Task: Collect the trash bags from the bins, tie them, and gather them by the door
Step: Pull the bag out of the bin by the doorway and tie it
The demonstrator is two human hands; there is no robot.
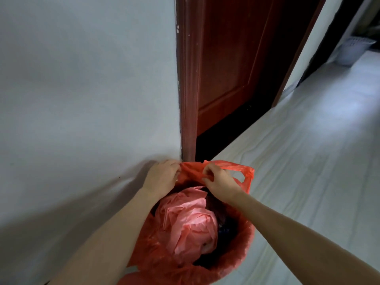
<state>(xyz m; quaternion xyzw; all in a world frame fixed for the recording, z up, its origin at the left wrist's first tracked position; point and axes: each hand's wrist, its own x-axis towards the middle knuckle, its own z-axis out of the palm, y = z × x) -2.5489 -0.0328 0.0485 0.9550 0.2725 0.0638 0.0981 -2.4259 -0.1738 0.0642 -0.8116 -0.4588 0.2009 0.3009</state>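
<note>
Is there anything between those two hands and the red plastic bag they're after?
Nothing visible. The left hand and right hand already pinch the far edge of the red plastic trash bag, beside the dark red wooden door frame.
</note>
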